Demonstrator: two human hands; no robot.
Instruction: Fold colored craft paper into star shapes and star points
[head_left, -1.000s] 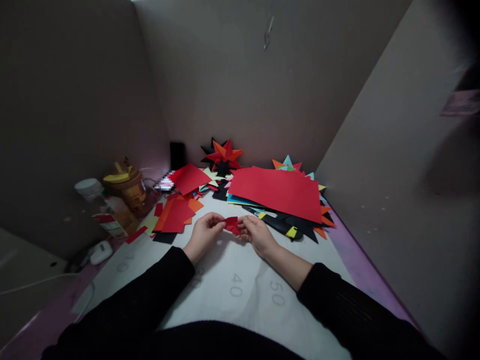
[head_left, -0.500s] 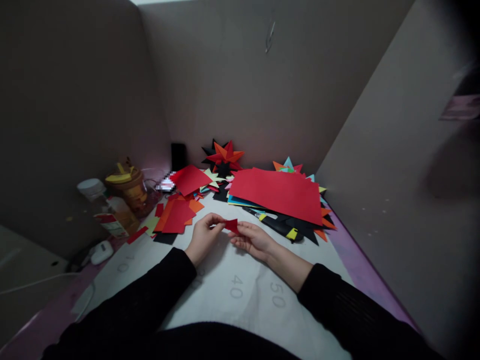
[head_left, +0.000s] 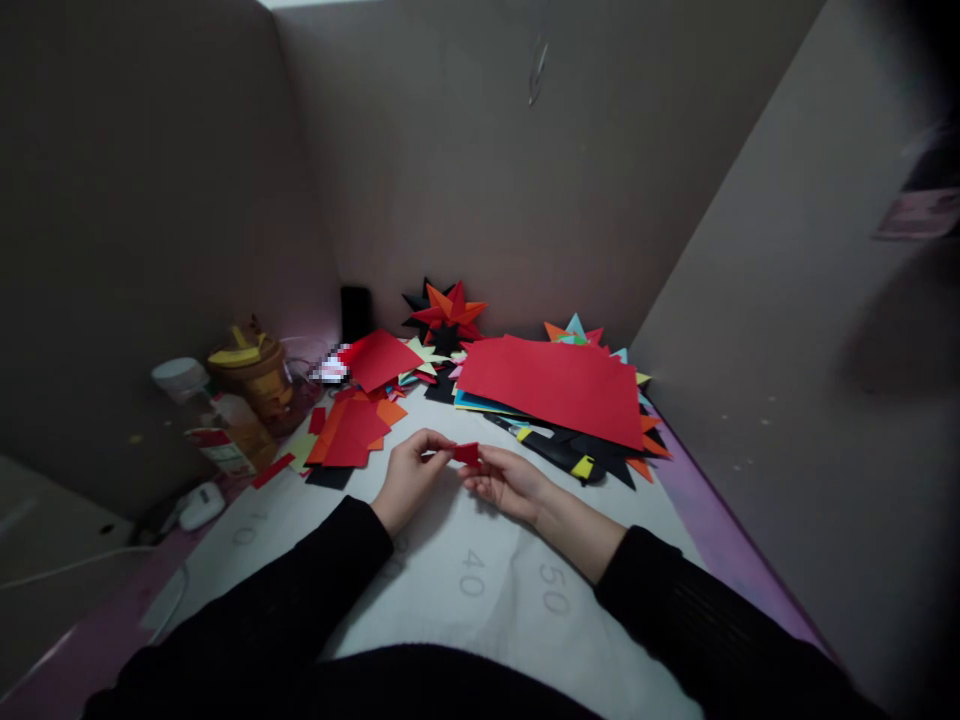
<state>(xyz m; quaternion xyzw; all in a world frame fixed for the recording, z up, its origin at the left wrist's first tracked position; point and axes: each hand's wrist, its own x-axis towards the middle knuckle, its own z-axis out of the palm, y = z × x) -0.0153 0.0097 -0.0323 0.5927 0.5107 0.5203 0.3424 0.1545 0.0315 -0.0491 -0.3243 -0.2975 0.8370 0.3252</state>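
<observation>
A small piece of red paper (head_left: 466,454) is held just above the white mat (head_left: 420,590), between my two hands. My left hand (head_left: 417,467) pinches its left end between thumb and forefinger. On the other end, my right hand (head_left: 508,478) grips it with thumb and fingertips, palm turned partly up. The paper looks folded, though its creases are too small to make out. Left of my hands lies a pile of red and orange paper pieces (head_left: 356,430). A yellow and black utility knife (head_left: 559,455) rests beyond my right hand.
Large red sheets (head_left: 551,385) lie over other coloured paper at the back right. Folded paper stars (head_left: 450,310) stand against the back wall. On the left are a brown cup with a yellow lid (head_left: 251,370), a bottle (head_left: 236,430) and a white earphone case (head_left: 201,506).
The red paper has turned slightly between my fingers, its visible outline going from a pointed shape to a narrower band. Both hands stay in nearly the same place.
</observation>
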